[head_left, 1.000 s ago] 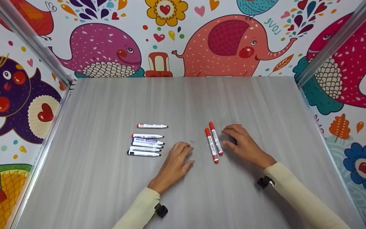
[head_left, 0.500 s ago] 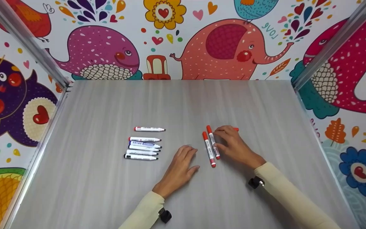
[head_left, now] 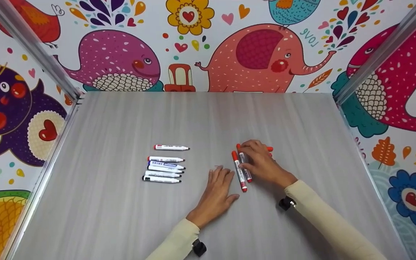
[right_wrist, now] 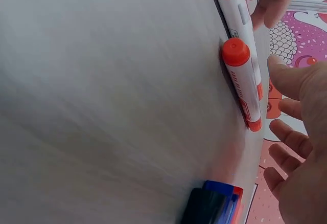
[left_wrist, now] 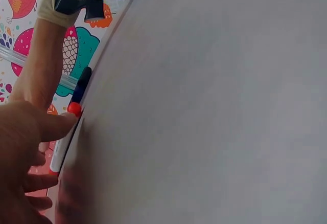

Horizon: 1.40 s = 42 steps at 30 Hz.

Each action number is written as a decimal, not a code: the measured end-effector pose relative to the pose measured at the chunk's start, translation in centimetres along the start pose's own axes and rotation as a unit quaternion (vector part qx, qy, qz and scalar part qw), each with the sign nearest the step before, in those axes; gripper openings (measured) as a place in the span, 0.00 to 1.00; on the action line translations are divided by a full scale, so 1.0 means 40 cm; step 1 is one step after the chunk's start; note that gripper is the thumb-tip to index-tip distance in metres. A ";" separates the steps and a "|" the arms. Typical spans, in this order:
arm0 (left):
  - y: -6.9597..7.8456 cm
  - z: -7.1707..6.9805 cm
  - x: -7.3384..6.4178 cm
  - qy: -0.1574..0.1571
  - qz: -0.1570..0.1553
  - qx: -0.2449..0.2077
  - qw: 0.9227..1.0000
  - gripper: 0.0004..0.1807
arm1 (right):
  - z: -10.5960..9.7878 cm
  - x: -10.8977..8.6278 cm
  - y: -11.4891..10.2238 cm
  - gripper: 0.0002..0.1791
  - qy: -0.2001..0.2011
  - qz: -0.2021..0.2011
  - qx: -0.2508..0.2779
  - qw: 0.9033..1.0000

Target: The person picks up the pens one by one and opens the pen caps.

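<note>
Two white markers with red caps lie side by side on the table, slanting slightly: the left red-capped marker (head_left: 239,171) and the right red-capped marker (right_wrist: 243,83). My right hand (head_left: 262,162) hovers over the right one, its index finger and thumb overlapping it in the head view; the right wrist view shows its fingers loosely spread beside it. My left hand (head_left: 217,193) is just left of the pair, fingers relaxed, holding nothing. Partly hidden beyond my right hand lie more markers, with a black cap (right_wrist: 203,207), a blue cap (right_wrist: 219,187) and a red end (head_left: 270,148) showing.
On the left side of the table (head_left: 121,216), several uncapped white markers lie in a row, including a red-ended marker (head_left: 172,147) set apart at the top and a black-ended marker (head_left: 161,179) at the bottom. Cartoon-printed walls (head_left: 182,79) enclose the back and sides.
My right hand has moved left, from beside the two red-capped markers to over the right one. My left hand has shifted right toward them. The left row of markers stays in place.
</note>
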<state>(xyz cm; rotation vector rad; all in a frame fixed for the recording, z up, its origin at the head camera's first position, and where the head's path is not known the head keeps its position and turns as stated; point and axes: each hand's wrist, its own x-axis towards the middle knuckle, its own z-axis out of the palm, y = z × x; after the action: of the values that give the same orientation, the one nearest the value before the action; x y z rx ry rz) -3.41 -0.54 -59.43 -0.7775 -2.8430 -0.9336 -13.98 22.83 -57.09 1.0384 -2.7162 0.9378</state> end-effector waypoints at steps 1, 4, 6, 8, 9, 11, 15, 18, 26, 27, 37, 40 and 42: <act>0.005 0.004 0.003 0.000 -0.002 0.001 1.000 0.40 | 0.000 0.003 0.002 0.31 -0.003 0.001 0.000 1.000; 0.019 0.015 0.010 0.009 -0.004 0.007 1.000 0.40 | 0.000 0.010 0.005 0.31 -0.013 0.005 -0.001 1.000; 0.029 0.023 0.016 0.017 -0.007 0.012 1.000 0.41 | -0.001 0.015 0.006 0.31 -0.020 0.009 0.001 1.000; 0.039 0.030 0.022 0.025 -0.012 0.015 0.999 0.41 | -0.002 0.020 0.006 0.30 -0.027 0.014 -0.002 1.000; 0.044 0.034 0.025 0.027 -0.017 0.018 0.999 0.42 | -0.003 0.023 0.007 0.29 -0.031 0.017 -0.005 0.999; 0.053 0.040 0.031 0.029 -0.025 0.022 0.999 0.43 | -0.004 0.028 0.008 0.28 -0.036 0.021 -0.008 0.999; 0.069 0.052 0.037 0.035 -0.039 0.035 0.998 0.46 | -0.001 0.034 0.014 0.26 -0.036 0.015 -0.015 0.999; 0.078 0.062 0.040 0.039 -0.041 0.045 0.997 0.46 | 0.004 0.033 0.015 0.25 -0.030 0.012 -0.019 0.999; 0.079 0.073 0.044 0.065 -0.035 0.059 0.996 0.39 | 0.012 0.039 0.004 0.26 -0.059 0.028 -0.038 0.997; 0.077 0.073 0.045 0.068 -0.034 0.060 0.995 0.39 | 0.012 0.042 0.003 0.26 -0.065 0.029 -0.040 0.997; 0.056 0.055 0.042 0.074 -0.021 0.025 0.997 0.40 | 0.017 0.054 -0.009 0.18 -0.084 0.007 -0.046 0.995; 0.051 0.030 0.037 0.065 -0.022 0.008 0.998 0.46 | 0.015 0.055 -0.020 0.15 -0.069 0.007 -0.014 0.997; 0.047 0.010 0.034 0.060 -0.026 0.004 0.998 0.51 | 0.008 0.057 -0.032 0.15 -0.054 0.003 0.011 0.998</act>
<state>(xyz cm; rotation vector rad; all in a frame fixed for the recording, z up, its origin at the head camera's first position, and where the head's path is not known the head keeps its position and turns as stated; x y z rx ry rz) -3.64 1.59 -58.46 -0.6268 -2.7746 -0.9405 -14.88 20.60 -56.04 1.1167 -2.8025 0.9420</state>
